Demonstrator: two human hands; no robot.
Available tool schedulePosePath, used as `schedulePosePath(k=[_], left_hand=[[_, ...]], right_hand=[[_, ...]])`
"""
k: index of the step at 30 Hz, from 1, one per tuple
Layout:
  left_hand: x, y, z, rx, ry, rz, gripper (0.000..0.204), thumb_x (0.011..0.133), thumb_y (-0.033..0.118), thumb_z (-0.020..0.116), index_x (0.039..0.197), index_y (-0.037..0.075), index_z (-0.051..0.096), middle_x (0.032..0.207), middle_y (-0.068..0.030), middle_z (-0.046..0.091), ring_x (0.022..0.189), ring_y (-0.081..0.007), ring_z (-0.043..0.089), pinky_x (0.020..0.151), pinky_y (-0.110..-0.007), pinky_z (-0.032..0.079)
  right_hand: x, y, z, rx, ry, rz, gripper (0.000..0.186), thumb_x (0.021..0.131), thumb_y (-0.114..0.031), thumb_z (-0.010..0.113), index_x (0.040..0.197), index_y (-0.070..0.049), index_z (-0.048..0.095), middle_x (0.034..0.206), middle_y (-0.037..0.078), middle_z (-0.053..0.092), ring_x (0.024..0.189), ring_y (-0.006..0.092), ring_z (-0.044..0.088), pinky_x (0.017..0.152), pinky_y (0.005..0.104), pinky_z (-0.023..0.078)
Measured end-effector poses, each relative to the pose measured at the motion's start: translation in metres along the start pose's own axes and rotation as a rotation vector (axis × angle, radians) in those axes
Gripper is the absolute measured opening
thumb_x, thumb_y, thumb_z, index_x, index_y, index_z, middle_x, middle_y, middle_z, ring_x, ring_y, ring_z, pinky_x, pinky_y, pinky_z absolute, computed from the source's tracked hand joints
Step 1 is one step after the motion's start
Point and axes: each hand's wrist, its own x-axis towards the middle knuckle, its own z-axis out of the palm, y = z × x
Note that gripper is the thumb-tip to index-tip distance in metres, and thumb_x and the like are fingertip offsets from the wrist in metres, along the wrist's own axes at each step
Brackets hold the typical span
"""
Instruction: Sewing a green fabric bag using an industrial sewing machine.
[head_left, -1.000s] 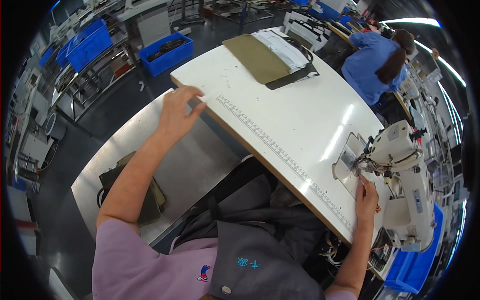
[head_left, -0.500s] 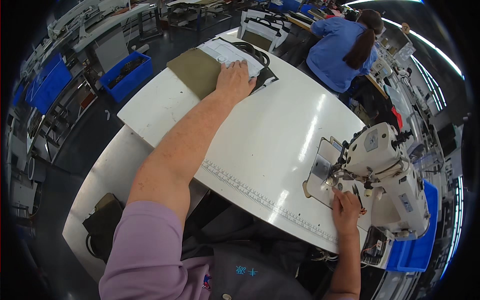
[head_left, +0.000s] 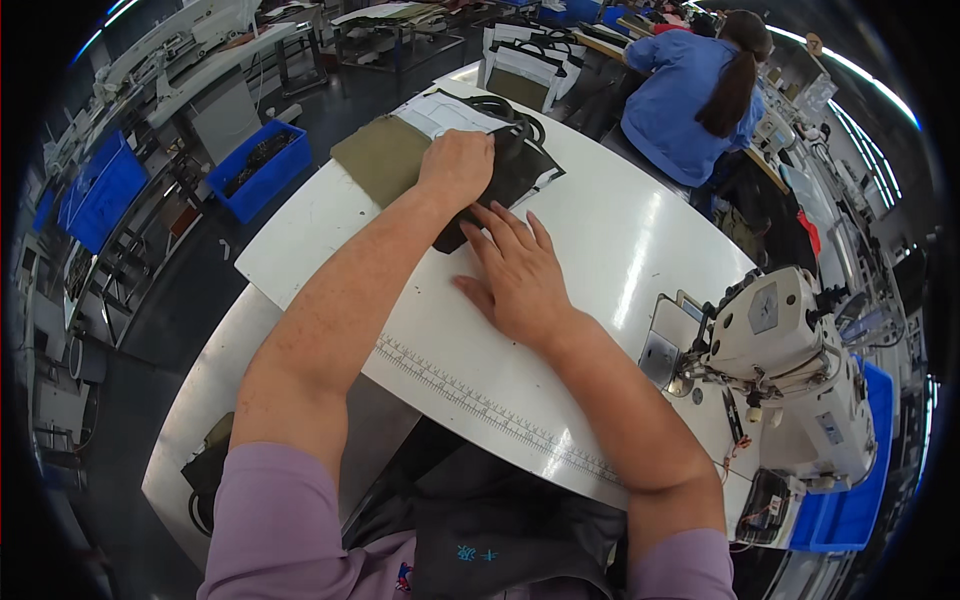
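Note:
My left hand (head_left: 458,168) is closed with its fingertips turned down, pinching a dark fabric piece (head_left: 520,172) near the table's far left side. Dark strap handles (head_left: 512,118) loop up at that piece's far edge. Beneath and beside it lies an olive fabric panel (head_left: 378,158) with a white section (head_left: 440,113). My right hand (head_left: 522,280) rests by the near edge of the dark piece, fingers spread, fingertips touching or just beside it. What sits under my left fingers is hidden.
A white sewing machine (head_left: 775,330) stands at the table's right, with a blue bin (head_left: 865,500) behind it. A printed ruler strip (head_left: 480,405) runs along the front edge. Dark bags (head_left: 205,465) lie on the lower left surface. A person in blue (head_left: 680,100) sits beyond the table.
My right hand has left the sewing machine and come across to the fabric. My left hand has gone from lying flat to closed, and the dark piece now spreads further toward me.

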Motion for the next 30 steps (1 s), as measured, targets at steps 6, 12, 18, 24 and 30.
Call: schedulePosePath(k=[6, 12, 18, 24, 30], left_hand=[[0.042, -0.051, -0.079, 0.064, 0.294, -0.027, 0.045, 0.106, 0.030, 0.044, 0.095, -0.001, 0.075, 0.100, -0.0254, 0.073, 0.091, -0.0456, 0.071, 0.088, -0.054, 0.053], [0.038, -0.064, -0.217, -1.416, -0.147, -0.369, 0.040, 0.103, 0.032, 0.060, 0.120, -0.003, 0.071, 0.108, -0.0142, 0.076, 0.094, -0.0252, 0.074, 0.086, -0.038, 0.059], [-0.071, -0.005, -0.227, -1.820, -0.349, -0.462, 0.039, 0.104, 0.030, 0.058, 0.125, -0.002, 0.068, 0.115, -0.0141, 0.075, 0.101, -0.0250, 0.074, 0.091, -0.038, 0.060], [-0.148, 0.010, -0.140, -1.530, -0.513, -0.791, 0.035, 0.105, 0.025, 0.059, 0.125, -0.002, 0.066, 0.114, -0.0119, 0.074, 0.096, -0.0218, 0.072, 0.089, -0.035, 0.058], [-0.149, 0.028, -0.089, -0.964, -0.678, -0.534, 0.014, 0.098, 0.012, 0.071, 0.107, 0.003, 0.065, 0.086, -0.0041, 0.073, 0.077, -0.0104, 0.068, 0.072, -0.026, 0.058]], right_hand=[[0.023, 0.005, 0.014, -0.002, -0.265, 0.142, 0.078, 0.104, -0.062, 0.039, 0.158, -0.006, 0.038, 0.168, 0.015, 0.030, 0.158, 0.0321, 0.021, 0.127, 0.0542, 0.015], [0.015, 0.006, 0.014, -0.008, -0.275, 0.189, 0.078, 0.105, -0.062, 0.036, 0.159, -0.006, 0.037, 0.168, 0.011, 0.030, 0.158, 0.0289, 0.020, 0.127, 0.0545, 0.016], [-0.032, -0.006, -0.026, 0.414, -0.206, 0.169, 0.055, 0.096, -0.037, 0.063, 0.143, -0.008, 0.057, 0.147, 0.018, 0.055, 0.140, 0.0379, 0.044, 0.119, 0.0473, 0.035], [-0.163, -0.014, -0.091, 0.204, -0.198, 0.122, 0.055, 0.090, -0.021, 0.066, 0.143, -0.008, 0.058, 0.148, 0.017, 0.054, 0.136, 0.0372, 0.050, 0.121, 0.0542, 0.030], [-0.253, -0.013, -0.146, 0.055, -0.259, 0.295, 0.053, 0.087, -0.016, 0.065, 0.139, -0.008, 0.059, 0.141, 0.017, 0.057, 0.134, 0.0368, 0.050, 0.122, 0.0629, 0.026]])
